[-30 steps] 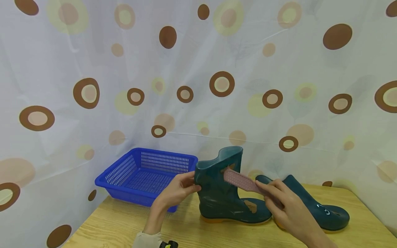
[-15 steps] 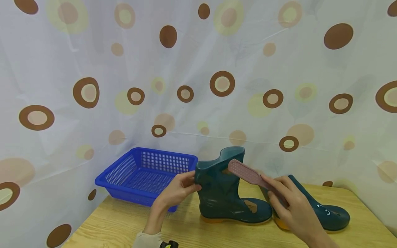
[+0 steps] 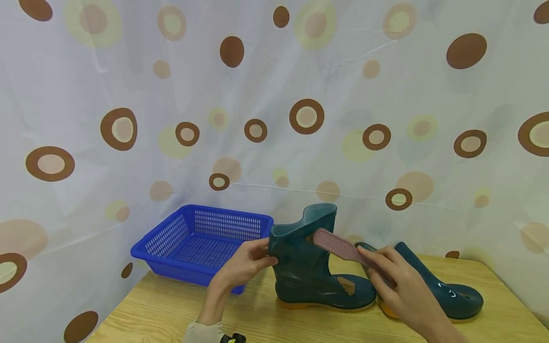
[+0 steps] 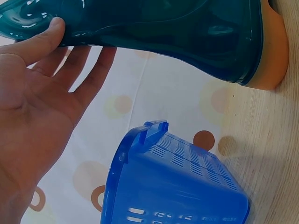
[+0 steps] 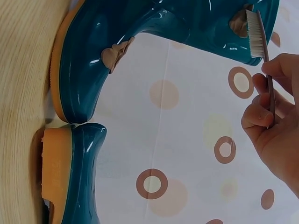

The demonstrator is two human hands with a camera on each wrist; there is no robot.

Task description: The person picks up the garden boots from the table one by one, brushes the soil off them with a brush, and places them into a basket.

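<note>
A dark green rubber boot [image 3: 300,267] with an orange sole stands upright on the table, with a brown patch [image 5: 114,56] on its foot and another [image 5: 239,23] on its upper shaft. My left hand [image 3: 242,267] grips the back of the shaft near the top, thumb [image 4: 55,29] on the near side and fingers behind. My right hand [image 3: 405,290] holds a pinkish brush [image 3: 336,245] by its handle. In the right wrist view the white bristles [image 5: 254,35] face the upper patch, at its edge; whether they touch it I cannot tell.
A blue perforated basket [image 3: 171,264] stands left of the boot, behind my left hand. A second green boot [image 3: 461,300] stands to the right, partly behind my right hand. A dotted sheet [image 3: 274,157] hangs behind the wooden table [image 3: 257,317].
The brush and my right hand rose and shifted right, then came back down and left. My left hand and the boot stayed nearly still.
</note>
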